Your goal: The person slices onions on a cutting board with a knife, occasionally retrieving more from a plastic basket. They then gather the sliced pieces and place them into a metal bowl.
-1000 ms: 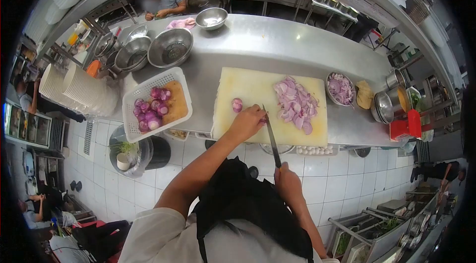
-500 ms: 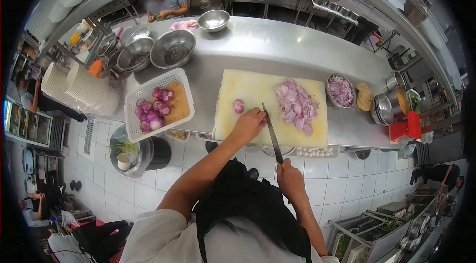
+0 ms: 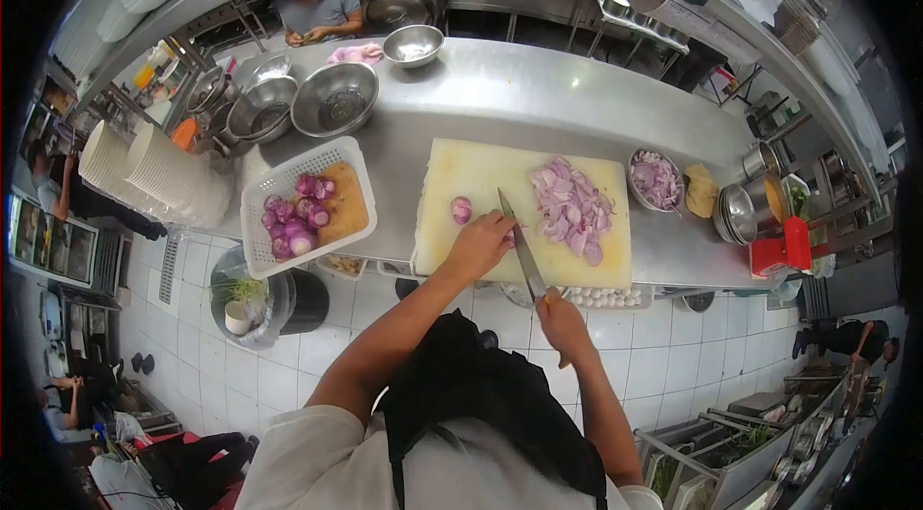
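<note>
My right hand (image 3: 565, 325) is wrapped round the handle of a long kitchen knife (image 3: 523, 248), its blade slanting up and left across the pale cutting board (image 3: 447, 169). Close against the blade, my left hand (image 3: 483, 243) presses a piece of red onion to the board with its fingers bent; the fingers hide most of that piece. One peeled onion half (image 3: 461, 210) lies just beyond the left hand. A loose pile of sliced red onion (image 3: 572, 207) covers the right part of the board.
Left of the board stands a white basket (image 3: 252, 246) with whole red onions (image 3: 300, 212). To the right is a bowl of cut onion (image 3: 657, 181). Steel bowls (image 3: 335, 99) sit at the back left. A person (image 3: 322, 10) works across the counter. A bin (image 3: 255, 294) stands below.
The knife has shifted slightly left and forward along my left fingers, and my right hand has come a little closer to the board. My left hand has barely moved.
</note>
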A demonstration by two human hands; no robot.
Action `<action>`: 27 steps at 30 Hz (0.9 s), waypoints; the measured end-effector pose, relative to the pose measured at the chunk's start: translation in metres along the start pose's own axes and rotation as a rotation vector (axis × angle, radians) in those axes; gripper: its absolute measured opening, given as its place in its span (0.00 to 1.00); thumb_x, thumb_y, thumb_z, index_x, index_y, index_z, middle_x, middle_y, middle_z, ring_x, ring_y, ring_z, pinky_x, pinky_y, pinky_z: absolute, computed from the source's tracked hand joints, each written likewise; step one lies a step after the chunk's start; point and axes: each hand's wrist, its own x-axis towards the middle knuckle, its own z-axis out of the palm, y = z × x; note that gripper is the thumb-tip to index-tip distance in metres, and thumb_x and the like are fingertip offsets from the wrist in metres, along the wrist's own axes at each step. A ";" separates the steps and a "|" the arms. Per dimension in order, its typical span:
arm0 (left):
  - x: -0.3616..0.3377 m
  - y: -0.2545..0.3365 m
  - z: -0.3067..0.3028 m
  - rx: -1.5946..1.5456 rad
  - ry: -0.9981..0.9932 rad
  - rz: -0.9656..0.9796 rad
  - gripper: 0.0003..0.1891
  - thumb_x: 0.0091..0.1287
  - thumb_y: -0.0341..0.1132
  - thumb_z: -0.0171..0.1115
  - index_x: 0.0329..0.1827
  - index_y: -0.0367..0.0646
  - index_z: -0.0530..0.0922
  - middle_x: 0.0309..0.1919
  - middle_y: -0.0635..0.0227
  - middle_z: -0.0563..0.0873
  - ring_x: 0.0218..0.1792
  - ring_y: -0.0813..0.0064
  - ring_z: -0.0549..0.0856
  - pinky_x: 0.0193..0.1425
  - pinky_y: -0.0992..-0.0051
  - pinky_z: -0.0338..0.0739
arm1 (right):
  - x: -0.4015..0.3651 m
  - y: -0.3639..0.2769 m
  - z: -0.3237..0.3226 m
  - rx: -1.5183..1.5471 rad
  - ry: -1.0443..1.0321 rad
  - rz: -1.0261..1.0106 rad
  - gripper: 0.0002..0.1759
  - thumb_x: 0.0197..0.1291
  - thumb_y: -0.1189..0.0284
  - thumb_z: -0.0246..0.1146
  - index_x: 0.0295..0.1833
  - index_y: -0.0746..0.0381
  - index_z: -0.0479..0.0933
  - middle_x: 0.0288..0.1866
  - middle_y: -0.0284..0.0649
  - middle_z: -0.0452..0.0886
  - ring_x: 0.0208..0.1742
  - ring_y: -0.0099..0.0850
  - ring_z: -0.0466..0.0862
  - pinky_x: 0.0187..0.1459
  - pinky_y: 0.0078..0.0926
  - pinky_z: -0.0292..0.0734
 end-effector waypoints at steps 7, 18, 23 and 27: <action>0.002 0.001 0.007 0.224 0.065 -0.158 0.17 0.65 0.38 0.75 0.48 0.35 0.82 0.39 0.54 0.85 0.42 0.50 0.88 0.46 0.55 0.83 | -0.012 -0.005 -0.016 -0.095 0.120 0.008 0.16 0.78 0.62 0.57 0.48 0.66 0.72 0.29 0.61 0.85 0.34 0.63 0.86 0.38 0.64 0.79; -0.019 0.009 -0.005 -0.060 -0.067 -0.109 0.16 0.65 0.35 0.72 0.53 0.39 0.84 0.37 0.54 0.90 0.40 0.48 0.89 0.46 0.54 0.83 | -0.025 -0.024 0.017 -0.034 0.083 0.045 0.17 0.78 0.61 0.57 0.49 0.66 0.71 0.30 0.61 0.85 0.35 0.64 0.86 0.39 0.65 0.79; -0.018 -0.007 0.007 -0.028 -0.082 0.038 0.11 0.66 0.36 0.69 0.47 0.41 0.86 0.41 0.57 0.89 0.47 0.51 0.88 0.52 0.55 0.82 | -0.019 -0.014 0.027 -0.046 0.118 -0.031 0.14 0.77 0.62 0.57 0.48 0.65 0.73 0.32 0.62 0.85 0.39 0.65 0.86 0.42 0.65 0.78; -0.007 -0.032 0.037 0.060 -0.086 0.191 0.12 0.62 0.38 0.70 0.41 0.39 0.84 0.45 0.52 0.85 0.50 0.47 0.85 0.56 0.51 0.79 | -0.017 0.010 0.043 -0.032 0.111 -0.073 0.12 0.72 0.67 0.60 0.48 0.66 0.79 0.39 0.59 0.86 0.42 0.64 0.85 0.44 0.60 0.79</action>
